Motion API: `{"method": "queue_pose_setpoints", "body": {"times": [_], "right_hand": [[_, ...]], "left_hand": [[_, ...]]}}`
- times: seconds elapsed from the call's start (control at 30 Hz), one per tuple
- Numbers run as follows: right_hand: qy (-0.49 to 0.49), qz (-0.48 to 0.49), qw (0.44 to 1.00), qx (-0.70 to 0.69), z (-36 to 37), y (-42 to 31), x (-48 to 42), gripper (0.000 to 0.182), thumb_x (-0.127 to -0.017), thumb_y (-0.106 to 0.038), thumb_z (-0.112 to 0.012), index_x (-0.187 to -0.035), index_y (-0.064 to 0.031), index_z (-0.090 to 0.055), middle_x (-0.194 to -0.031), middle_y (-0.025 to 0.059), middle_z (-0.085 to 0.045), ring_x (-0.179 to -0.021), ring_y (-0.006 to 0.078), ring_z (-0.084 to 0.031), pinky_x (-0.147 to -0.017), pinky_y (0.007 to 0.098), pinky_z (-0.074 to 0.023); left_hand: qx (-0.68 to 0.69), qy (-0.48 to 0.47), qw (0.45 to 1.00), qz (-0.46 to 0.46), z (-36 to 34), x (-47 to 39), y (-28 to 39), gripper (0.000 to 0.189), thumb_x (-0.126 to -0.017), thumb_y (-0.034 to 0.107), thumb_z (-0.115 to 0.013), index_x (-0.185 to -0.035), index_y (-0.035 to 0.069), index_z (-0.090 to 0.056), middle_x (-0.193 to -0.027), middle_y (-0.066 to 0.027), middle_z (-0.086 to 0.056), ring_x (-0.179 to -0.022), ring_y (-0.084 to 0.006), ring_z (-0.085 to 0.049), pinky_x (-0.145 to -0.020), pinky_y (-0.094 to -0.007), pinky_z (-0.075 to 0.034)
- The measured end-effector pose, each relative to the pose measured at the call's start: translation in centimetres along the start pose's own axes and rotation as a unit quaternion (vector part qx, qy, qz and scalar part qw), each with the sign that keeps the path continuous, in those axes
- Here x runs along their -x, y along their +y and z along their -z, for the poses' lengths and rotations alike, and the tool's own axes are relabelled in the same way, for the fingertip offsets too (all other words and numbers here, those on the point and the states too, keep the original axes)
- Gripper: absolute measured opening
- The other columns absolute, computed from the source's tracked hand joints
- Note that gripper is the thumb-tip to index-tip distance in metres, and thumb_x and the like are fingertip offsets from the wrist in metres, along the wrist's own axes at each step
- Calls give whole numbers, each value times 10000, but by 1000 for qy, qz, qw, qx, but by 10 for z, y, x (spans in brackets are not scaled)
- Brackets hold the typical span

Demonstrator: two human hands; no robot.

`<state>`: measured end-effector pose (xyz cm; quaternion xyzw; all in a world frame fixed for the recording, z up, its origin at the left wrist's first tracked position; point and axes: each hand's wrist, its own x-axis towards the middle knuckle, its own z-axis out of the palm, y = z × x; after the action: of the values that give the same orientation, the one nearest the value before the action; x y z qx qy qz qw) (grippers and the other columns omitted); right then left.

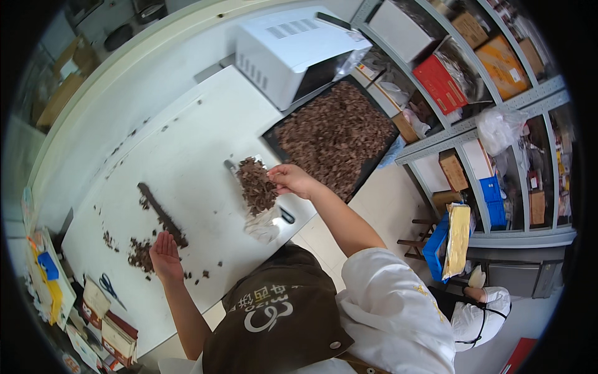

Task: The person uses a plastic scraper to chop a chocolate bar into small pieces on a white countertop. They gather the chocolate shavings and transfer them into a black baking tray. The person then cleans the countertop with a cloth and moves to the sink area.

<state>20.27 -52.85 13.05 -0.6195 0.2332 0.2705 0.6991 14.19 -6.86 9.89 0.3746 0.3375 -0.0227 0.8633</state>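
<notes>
My left hand has its fingers extended and palm exposed, holding nothing visible, beside a small heap of dark brown pieces. Just above it on the white table lies a long dark brown strip with crumbs around it. At the table's right part, my right hand has thumb and fingers pinched at the edge of a mound of brown shavings. Whether it grips a piece or something under the mound is hidden. A pale crumpled cloth or bag lies below the mound, near a black handle.
A black tray full of brown shavings sits right of the table, near a white microwave-like appliance. Blue-handled scissors and boxes are at lower left. Metal shelving stands right. Another person is at far right.
</notes>
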Motion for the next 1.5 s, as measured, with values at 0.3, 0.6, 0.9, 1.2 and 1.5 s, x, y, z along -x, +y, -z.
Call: {"method": "queue_pose_setpoints", "body": {"times": [0.3,0.6,0.9,1.2,1.5], "right_hand": [[144,37,986,-72,256,-8,41,172,-974,-106,-624,-1141,-70,-622,-923,-8,-638,-707,92,-624,-663,274,-597],[247,81,965,-30,346,-57,-9,144,-989,-127,-599,-1101,-40,-624,-842,24,-649,-726,144,-678,-633,285,-601],[489,92,731,467,347,-113,34,245,-864,-269,-619,-1013,-95,-709,-935,161,-727,-897,363,-695,-803,458,-552],[414,152,795,417,390,-32,23,120,-873,-97,-636,-981,-45,-631,-862,140,-685,-790,307,-695,-728,407,-544],[275,102,939,181,330,-16,-29,130,-992,-66,-560,-1100,-4,-596,-868,75,-648,-704,164,-659,-656,330,-551]], "left_hand": [[-69,-115,989,70,-177,25,-117,470,-1025,298,-413,-1360,-9,-534,-1336,-131,-609,-1238,-248,-562,-1082,-347,-423],[-443,-315,838,46,-327,77,-261,389,-1004,289,-545,-1257,11,-642,-1196,-91,-667,-1122,-175,-591,-975,-320,-457],[-558,-325,763,14,-325,86,-281,382,-1003,277,-572,-1284,24,-633,-1142,-86,-685,-1057,-178,-616,-935,-325,-465],[-596,-328,731,49,-320,84,-284,385,-1004,278,-582,-1280,14,-629,-1111,-97,-704,-1029,-166,-634,-909,-307,-483],[-588,-330,735,71,-303,79,-285,376,-1017,275,-563,-1270,5,-627,-1143,-118,-697,-1074,-185,-634,-941,-311,-476]]}}
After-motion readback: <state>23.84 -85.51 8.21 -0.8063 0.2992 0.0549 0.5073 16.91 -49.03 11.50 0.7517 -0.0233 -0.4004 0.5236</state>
